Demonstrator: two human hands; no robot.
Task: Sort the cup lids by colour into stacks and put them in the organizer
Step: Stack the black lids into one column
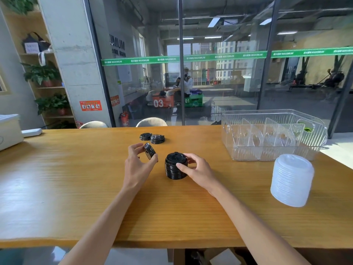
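Left hand (138,163) pinches one black lid (149,150); right hand (196,169) grips black lid stack (175,166); green window strip (225,56) reads MAXIMUM.

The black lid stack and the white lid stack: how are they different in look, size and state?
The black lid stack is opaque and dark; the white lid stack is pale and translucent. The black stack looks shorter and narrower than the white one. The right hand holds the black stack, while the white stack stands untouched near the organizer. Both stand upright on the wooden table.
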